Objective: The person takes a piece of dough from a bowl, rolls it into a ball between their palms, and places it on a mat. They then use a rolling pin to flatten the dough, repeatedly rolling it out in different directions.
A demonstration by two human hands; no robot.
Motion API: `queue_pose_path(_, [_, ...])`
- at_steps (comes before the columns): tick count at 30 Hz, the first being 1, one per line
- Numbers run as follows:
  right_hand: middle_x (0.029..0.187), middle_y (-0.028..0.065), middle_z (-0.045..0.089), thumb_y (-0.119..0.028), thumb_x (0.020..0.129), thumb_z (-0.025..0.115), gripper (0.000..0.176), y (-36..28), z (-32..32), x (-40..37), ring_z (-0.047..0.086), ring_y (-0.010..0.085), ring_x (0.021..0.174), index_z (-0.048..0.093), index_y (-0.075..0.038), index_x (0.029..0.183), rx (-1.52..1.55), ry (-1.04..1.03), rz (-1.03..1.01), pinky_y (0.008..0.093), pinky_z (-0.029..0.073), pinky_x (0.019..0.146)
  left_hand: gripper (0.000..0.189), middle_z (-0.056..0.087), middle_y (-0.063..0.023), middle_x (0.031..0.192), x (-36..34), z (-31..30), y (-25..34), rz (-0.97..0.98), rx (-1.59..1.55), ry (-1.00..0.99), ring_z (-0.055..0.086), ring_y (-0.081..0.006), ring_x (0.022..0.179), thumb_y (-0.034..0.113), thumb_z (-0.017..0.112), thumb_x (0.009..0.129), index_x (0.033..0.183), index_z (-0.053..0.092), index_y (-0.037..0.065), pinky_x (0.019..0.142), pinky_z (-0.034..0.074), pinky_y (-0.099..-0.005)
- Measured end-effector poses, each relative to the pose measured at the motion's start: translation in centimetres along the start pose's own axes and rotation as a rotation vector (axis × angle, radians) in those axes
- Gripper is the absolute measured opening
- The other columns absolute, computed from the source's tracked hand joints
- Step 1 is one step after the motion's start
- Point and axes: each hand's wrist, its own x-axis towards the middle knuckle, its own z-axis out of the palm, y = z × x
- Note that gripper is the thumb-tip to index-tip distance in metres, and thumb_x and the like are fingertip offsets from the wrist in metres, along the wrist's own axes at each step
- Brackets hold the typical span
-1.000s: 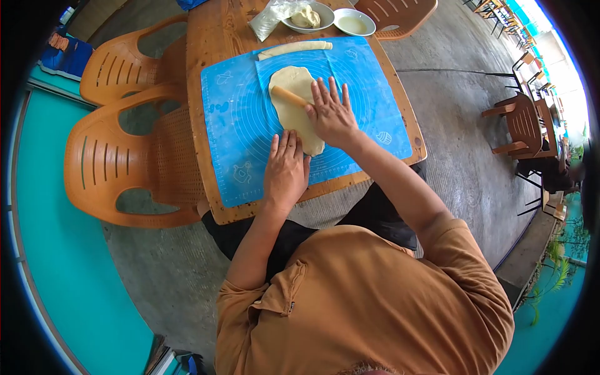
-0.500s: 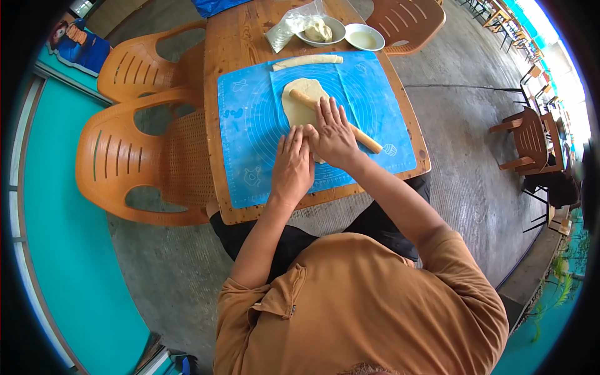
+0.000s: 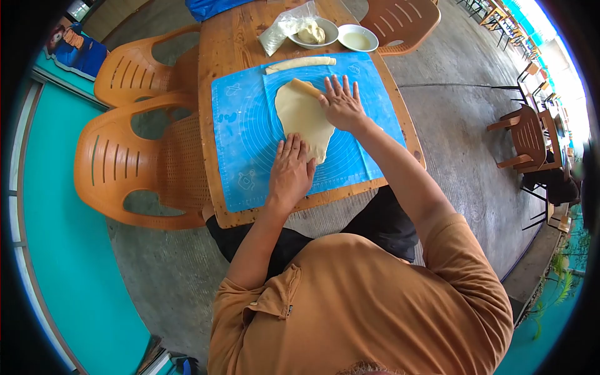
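Observation:
A flat, oval sheet of dough (image 3: 303,122) lies on a blue silicone mat (image 3: 247,134). My left hand (image 3: 290,169) rests with fingers stretched out on the near left edge of the dough. At the far right edge of the sheet, my right hand (image 3: 344,107) lies flat with fingers spread over a wooden rolling pin (image 3: 306,88). The pin slants across the far end of the dough, and its right part is hidden beneath that hand. A long rolled strip of dough (image 3: 301,64) sits at the mat's far edge.
Behind the mat on the wooden table (image 3: 234,37) are a bowl (image 3: 300,44) with a dough lump (image 3: 311,33), a plastic bag of white powder (image 3: 279,32) and a shallow bowl of pale liquid (image 3: 357,41). Orange chairs (image 3: 134,162) stand along the left side.
The rolling pin and my right hand have moved away toward the far end of the dough. My hands, which were together, are now apart, the left flat at the near edge.

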Motion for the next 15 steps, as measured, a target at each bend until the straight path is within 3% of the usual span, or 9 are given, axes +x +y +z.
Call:
queue_pose_path(5, [0.175,0.0189,0.015,-0.056,0.11,0.022,0.075,1.6,-0.3,1.6,0.001,0.0407,0.163,0.027,-0.006,0.166,0.001,0.019,0.078,0.0604,-0.004,0.129,0.051,0.053,-0.0261,0.153,0.0,-0.3,0.1,-0.011,-0.016,0.021,0.044,-0.0367,0.149,0.028,0.057,0.105,0.142,0.057,-0.008,0.126,0.03,-0.0498])
queue_pose_path(7, [0.175,0.0204,0.015,-0.059,0.11,0.02,0.078,2.5,0.1,1.9,0.002,0.0394,0.163,0.031,-0.005,0.165,0.091,0.162,0.134,0.0593,-0.003,0.129,0.051,0.052,-0.0259,0.153,0.0,0.3,-0.2,-0.007,-0.009,0.039,0.044,-0.0367,0.149,0.028,0.057,0.105,0.141,0.058,-0.008,0.127,0.029,-0.0501])
queue_pose_path(8, [0.168,0.0233,0.031,-0.056,0.11,0.03,0.072,2.4,0.3,1.4,0.02,0.0403,0.159,0.043,-0.005,0.159,0.115,0.308,0.1,0.0589,0.01,0.128,0.051,0.052,-0.0258,0.154,0.1,0.2,-0.2,-0.009,-0.011,0.04,0.043,-0.0367,0.15,0.029,0.057,0.105,0.141,0.058,-0.008,0.127,0.029,-0.0503])
queue_pose_path(9, [0.168,0.0233,0.031,-0.056,0.11,0.03,0.072,2.7,0.4,0.8,0.02,0.0403,0.159,0.043,-0.005,0.159,0.111,0.308,0.084,0.0589,0.01,0.128,0.051,0.052,-0.0258,0.154,0.1,0.2,-0.2,-0.021,-0.01,0.052,0.043,-0.0367,0.15,0.029,0.057,0.105,0.141,0.058,-0.008,0.127,0.029,-0.0503])
queue_pose_path(11, [0.155,0.0227,0.048,-0.047,0.109,0.041,0.058,2.0,-0.9,-2.1,0.04,0.039,0.147,0.056,-0.009,0.15,0.168,0.272,-0.067,0.0556,0.028,0.121,0.052,0.051,-0.0259,0.155,0.0,-0.2,-0.1,-0.023,-0.023,0.007,0.042,-0.0369,0.15,0.03,0.057,0.105,0.141,0.057,-0.008,0.127,0.029,-0.0502])
queue_pose_path(12, [0.135,0.0187,0.059,-0.033,0.105,0.056,0.042,2.0,-0.1,-2.8,0.052,0.036,0.131,0.065,-0.013,0.14,0.063,0.421,-0.182,0.0522,0.04,0.108,0.052,0.051,-0.0259,0.155,0.0,-0.3,-0.1,-0.025,-0.02,0.008,0.042,-0.0369,0.15,0.03,0.057,0.105,0.141,0.057,-0.008,0.127,0.029,-0.0502])
queue_pose_path(15, [0.124,0.0151,0.062,-0.024,0.101,0.062,0.039,1.7,-1.4,-4.4,0.056,0.0336,0.124,0.066,-0.015,0.138,0.05,0.314,-0.185,0.0504,0.043,0.102,0.052,0.05,-0.0264,0.155,0.2,-0.2,0.0,-0.015,-0.004,0.007,0.042,-0.0372,0.151,0.029,0.057,0.105,0.142,0.056,-0.008,0.127,0.029,-0.0504])
